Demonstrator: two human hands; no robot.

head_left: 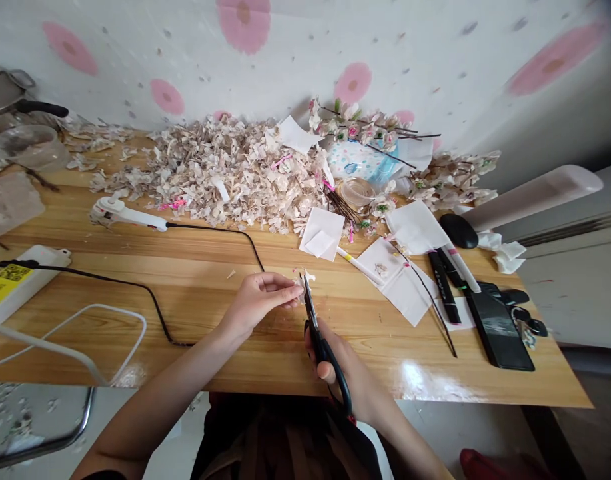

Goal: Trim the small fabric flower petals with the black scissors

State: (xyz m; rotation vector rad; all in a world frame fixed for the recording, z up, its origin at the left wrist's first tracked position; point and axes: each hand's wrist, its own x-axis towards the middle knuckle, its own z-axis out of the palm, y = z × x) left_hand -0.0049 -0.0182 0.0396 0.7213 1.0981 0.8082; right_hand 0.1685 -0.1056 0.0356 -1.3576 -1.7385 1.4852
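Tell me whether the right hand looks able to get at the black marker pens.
Probably yes, once it lets go: the right hand is gripping the black-handled scissors. The black marker pens lie across the wooden tabletop, with only a thin dark wire stem between.

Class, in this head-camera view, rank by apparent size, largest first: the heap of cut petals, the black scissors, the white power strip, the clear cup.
1. Heap of cut petals
2. Black scissors, white power strip: unsure, scissors nearer
3. Clear cup

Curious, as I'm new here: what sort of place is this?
Probably a craft workspace: a wooden table piled with pale petal scraps, black-handled scissors in use, and assembled blossom sprigs.
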